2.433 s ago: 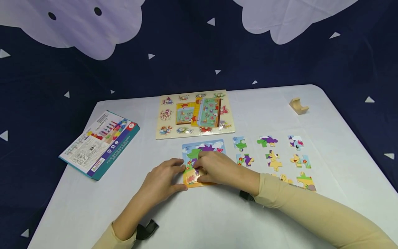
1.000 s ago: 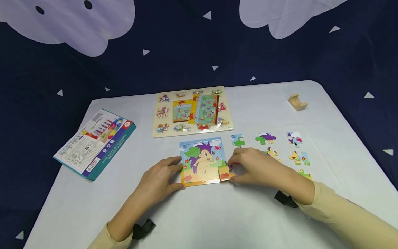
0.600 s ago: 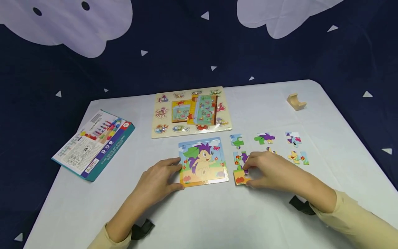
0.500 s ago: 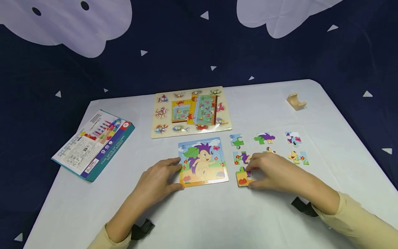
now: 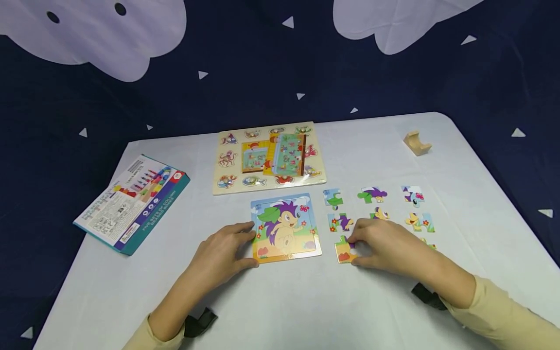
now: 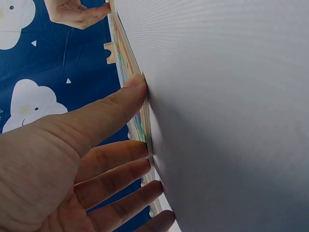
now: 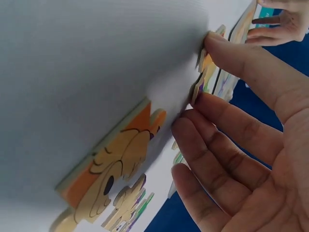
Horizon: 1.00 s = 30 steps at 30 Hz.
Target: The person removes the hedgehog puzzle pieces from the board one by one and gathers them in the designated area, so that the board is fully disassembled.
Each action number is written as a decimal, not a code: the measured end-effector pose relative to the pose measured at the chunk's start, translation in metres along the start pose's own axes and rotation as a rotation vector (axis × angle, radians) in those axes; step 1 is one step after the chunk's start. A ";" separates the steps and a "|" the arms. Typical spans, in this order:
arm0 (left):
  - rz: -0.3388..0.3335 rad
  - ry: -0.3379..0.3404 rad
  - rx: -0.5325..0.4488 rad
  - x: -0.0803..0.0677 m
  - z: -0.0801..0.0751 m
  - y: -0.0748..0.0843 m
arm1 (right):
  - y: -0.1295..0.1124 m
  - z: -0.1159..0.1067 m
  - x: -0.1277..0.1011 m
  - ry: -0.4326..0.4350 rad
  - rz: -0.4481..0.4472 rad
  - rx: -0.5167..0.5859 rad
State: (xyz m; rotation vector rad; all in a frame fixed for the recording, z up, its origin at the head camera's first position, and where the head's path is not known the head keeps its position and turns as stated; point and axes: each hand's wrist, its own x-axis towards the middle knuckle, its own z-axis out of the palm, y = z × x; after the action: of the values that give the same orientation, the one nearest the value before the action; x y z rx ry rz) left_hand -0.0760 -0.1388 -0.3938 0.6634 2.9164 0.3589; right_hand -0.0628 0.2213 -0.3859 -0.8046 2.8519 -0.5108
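Note:
In the head view my left hand [image 5: 223, 250] rests at the left side of a square hedgehog puzzle board [image 5: 286, 227], fingers and thumb fairly straight; the left wrist view has the thumb [image 6: 136, 82] on the board's edge. Right of the board, my right hand [image 5: 387, 245] pinches an orange-bottomed jigsaw piece [image 5: 343, 253] with red stones between thumb and index finger, low at the tabletop. Just above it lies a piece with red flowers [image 5: 340, 222]. Another orange-bottomed piece [image 7: 104, 169] lies beside the right hand in its wrist view, and the hand hides part of the lower row.
More jigsaw pieces lie in rows, including a leaf piece [image 5: 334, 197], a purple-spined piece [image 5: 373, 195] and a butterfly piece [image 5: 413, 195]. Behind is a wooden sea-animal board [image 5: 273, 183] bearing two cards [image 5: 289, 154]. A box [image 5: 131, 204] lies left, a small wooden stand [image 5: 416, 143] far right.
My right hand has moved right from over the hedgehog board, bringing the stone piece to the tabletop below the flower piece. My left hand has stayed at the board's left side.

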 end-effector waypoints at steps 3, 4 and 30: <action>-0.007 0.001 0.000 -0.002 0.000 -0.001 | -0.002 0.002 0.000 0.007 -0.008 -0.012; -0.009 0.002 0.001 -0.002 0.000 -0.001 | -0.003 0.002 0.000 0.008 -0.013 -0.012; -0.016 0.035 -0.042 -0.007 -0.007 -0.001 | 0.000 -0.015 -0.002 0.033 0.006 0.003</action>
State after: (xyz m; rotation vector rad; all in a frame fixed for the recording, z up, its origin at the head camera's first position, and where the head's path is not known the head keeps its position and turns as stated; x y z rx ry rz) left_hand -0.0713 -0.1441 -0.3863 0.6340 2.9362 0.4335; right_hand -0.0642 0.2265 -0.3715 -0.7946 2.8814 -0.5326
